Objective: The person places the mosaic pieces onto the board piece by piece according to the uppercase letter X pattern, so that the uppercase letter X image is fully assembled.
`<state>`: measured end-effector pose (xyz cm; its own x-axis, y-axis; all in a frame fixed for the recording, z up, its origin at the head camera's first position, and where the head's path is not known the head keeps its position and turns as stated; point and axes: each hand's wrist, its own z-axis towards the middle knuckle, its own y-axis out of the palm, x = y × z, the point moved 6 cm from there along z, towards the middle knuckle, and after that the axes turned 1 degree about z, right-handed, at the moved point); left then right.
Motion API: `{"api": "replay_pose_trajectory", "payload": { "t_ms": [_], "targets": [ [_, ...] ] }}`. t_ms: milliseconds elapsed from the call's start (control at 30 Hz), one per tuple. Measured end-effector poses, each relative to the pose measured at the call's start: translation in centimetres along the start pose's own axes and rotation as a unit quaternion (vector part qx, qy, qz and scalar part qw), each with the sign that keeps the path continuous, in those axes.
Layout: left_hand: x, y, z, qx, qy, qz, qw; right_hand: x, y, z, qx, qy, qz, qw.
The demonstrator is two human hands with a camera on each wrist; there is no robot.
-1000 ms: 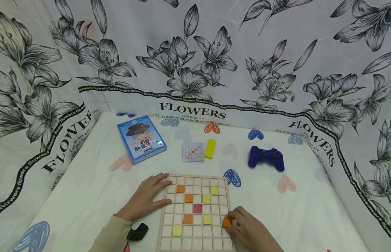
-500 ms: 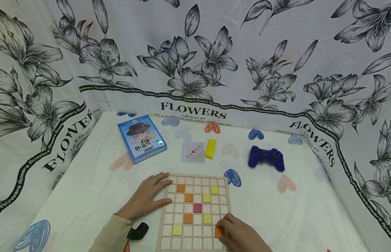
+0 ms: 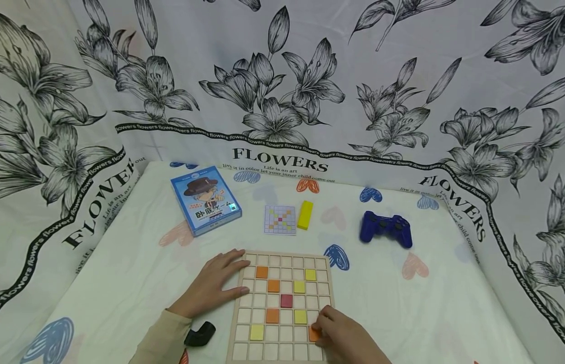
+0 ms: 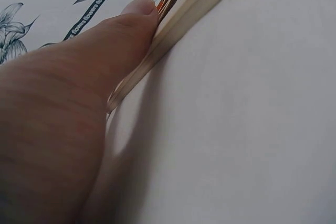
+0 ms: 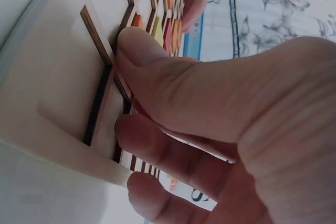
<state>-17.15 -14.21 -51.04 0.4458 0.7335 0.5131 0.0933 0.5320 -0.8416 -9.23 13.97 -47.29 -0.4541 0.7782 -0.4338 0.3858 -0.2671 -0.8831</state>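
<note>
A wooden grid board (image 3: pixel 270 350) lies before me in the head view. Several orange tiles, several yellow tiles and a red tile (image 3: pixel 286 301) sit in its cells. My left hand (image 3: pixel 209 285) rests along the board's left edge with fingers stretched out; its thumb touches the rim in the left wrist view. At the right side of the grid, my right hand (image 3: pixel 343 331) pinches an orange tile (image 3: pixel 313 334) low at a cell in the second row from the front. The fingers partly cover that tile. Thumb and fingertips meet at the grid in the right wrist view.
Beyond the board lie a small pattern card (image 3: pixel 279 220) and a yellow block (image 3: pixel 305 215). A blue game box (image 3: pixel 207 200) is at the back left, a blue game controller (image 3: pixel 385 228) at the back right. A black curved object (image 3: pixel 200 334) lies by the left sleeve.
My right hand has moved left and toward me with the orange tile, from the board's right rim down to a cell. The left hand has stayed in place.
</note>
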Motion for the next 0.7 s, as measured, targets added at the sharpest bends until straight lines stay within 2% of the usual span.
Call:
{"api": "replay_pose_trajectory", "payload": {
  "t_ms": [367, 600, 700],
  "targets": [
    [-0.1, 0.0, -0.1, 0.003, 0.002, 0.005, 1.0000, 0.2, 0.3, 0.5, -0.002, 0.003, 0.037, 0.9993],
    [-0.1, 0.0, -0.2, 0.005, 0.001, 0.000, 1.0000, 0.8, 0.3, 0.5, -0.028, 0.036, 0.059, 0.9972],
    [0.0, 0.1, -0.1, 0.002, 0.000, -0.001, 1.0000, 1.1, -0.4, 0.7, -0.015, 0.037, 0.056, 0.9977]
  ]
}}
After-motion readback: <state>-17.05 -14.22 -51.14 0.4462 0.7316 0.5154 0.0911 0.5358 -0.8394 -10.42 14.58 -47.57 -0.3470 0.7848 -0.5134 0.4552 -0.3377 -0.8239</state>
